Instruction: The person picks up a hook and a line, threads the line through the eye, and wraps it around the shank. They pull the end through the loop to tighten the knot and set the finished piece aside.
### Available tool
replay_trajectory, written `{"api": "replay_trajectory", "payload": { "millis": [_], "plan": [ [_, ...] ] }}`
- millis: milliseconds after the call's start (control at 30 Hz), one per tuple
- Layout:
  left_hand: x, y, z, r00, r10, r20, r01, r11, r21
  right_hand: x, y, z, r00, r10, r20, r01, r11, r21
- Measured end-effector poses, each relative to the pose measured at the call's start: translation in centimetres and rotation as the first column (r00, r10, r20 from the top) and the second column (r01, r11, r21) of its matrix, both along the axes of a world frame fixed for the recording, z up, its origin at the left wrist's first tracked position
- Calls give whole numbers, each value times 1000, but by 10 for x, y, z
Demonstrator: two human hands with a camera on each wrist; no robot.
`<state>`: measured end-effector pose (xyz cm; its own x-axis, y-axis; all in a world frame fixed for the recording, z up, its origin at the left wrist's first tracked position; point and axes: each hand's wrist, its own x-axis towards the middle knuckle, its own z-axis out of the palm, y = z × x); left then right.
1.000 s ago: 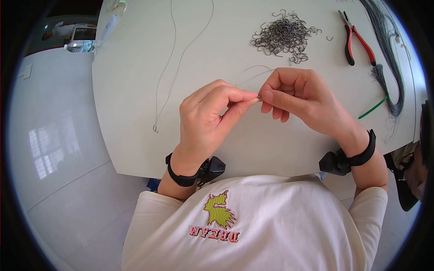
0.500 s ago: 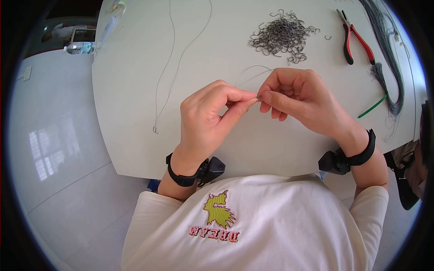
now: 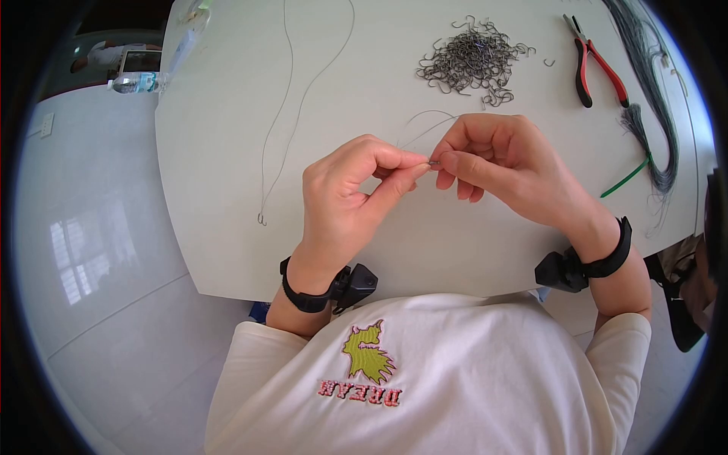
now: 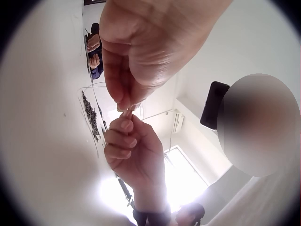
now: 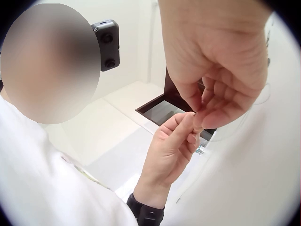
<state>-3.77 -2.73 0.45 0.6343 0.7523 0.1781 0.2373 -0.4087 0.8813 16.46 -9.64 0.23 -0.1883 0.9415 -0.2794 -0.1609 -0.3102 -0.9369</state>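
Over the table my left hand [image 3: 345,189] pinches a small dark metal piece [image 3: 434,162] between thumb and index finger. My right hand [image 3: 504,163] meets it from the other side, its thumb and index finger pinching the piece's right end. Most of the piece is hidden by the fingertips. A thin wire loop [image 3: 421,114] arches on the far side of the hands and passes behind the right one. In the left wrist view the left hand [image 4: 141,52] is above the right hand [image 4: 134,150], fingertips meeting.
A pile of small metal hooks [image 3: 476,61] lies beyond the hands, one loose hook [image 3: 549,63] beside it. Red-and-black pliers [image 3: 591,68] and a bundle of grey strands [image 3: 654,98] with a green tie [image 3: 626,177] lie right. At left, a long wire [image 3: 290,68] ends in a hook [image 3: 262,219].
The left fingertips have drawn slightly leftward, and a little more of the metal piece shows between the hands. Otherwise both hands hold nearly the same pose.
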Motion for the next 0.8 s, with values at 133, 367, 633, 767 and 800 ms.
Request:
{"api": "replay_trajectory", "payload": {
  "millis": [133,367,633,767,800],
  "plan": [
    [1,-1,-1,1000,2,-4,-2,1000,18,0,-1,1,1000,-15,28,15,1000,-1],
    [2,-1,0,1000,3,-9,-2,1000,28,0,-1,0,999,-36,33,36,999,20],
    [1,-1,-1,1000,0,-20,1,997,71,-1,-1,0,999,-20,43,19,999,40],
    [3,-2,-1,1000,1,-21,1,997,81,0,-1,-1,999,-21,33,20,999,45],
    [3,-2,-1,1000,1,-23,1,997,81,0,-1,-1,999,-21,33,20,999,45]
  ]
}}
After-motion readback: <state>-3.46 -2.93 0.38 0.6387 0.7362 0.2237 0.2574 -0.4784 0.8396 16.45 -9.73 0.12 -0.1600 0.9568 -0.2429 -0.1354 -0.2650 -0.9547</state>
